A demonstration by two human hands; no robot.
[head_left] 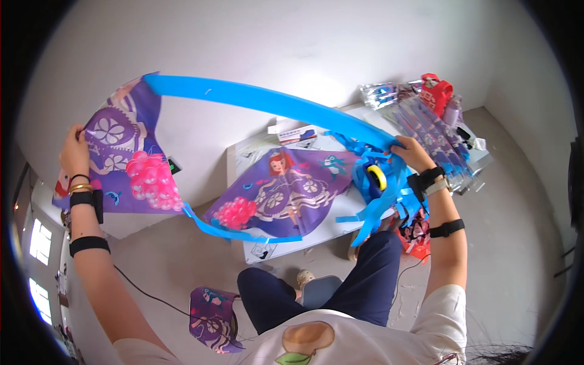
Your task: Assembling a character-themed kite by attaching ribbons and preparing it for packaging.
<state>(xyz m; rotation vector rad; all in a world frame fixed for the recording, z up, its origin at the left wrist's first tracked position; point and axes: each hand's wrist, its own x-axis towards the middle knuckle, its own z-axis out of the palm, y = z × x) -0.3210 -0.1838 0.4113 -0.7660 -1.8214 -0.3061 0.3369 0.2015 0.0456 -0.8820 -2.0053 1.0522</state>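
Observation:
On the left, my left hand [74, 152] pinches the edge of a raised purple kite sheet [115, 137], printed with a figure and pink balloons. A long blue ribbon tail [243, 97] runs in an arc from the sheet's top corner to my right hand [413, 153], whose fingers are closed on it. Another blue tail [234, 233] hangs from the sheet's lower corner across the table. Between my hands, a second purple kite sheet [286, 198] lies flat. Beside it, below my right hand, is a tangled heap of blue ribbons [389, 188] with a yellow-rimmed roll [377, 177].
A small white box [297, 135] stands at the back of the white table [258, 246]. Several long packaged purple pieces [420, 131] and a red bag [435, 92] lie at right. Below are a purple printed piece [213, 319], a red bag [416, 237] and a cable [152, 296].

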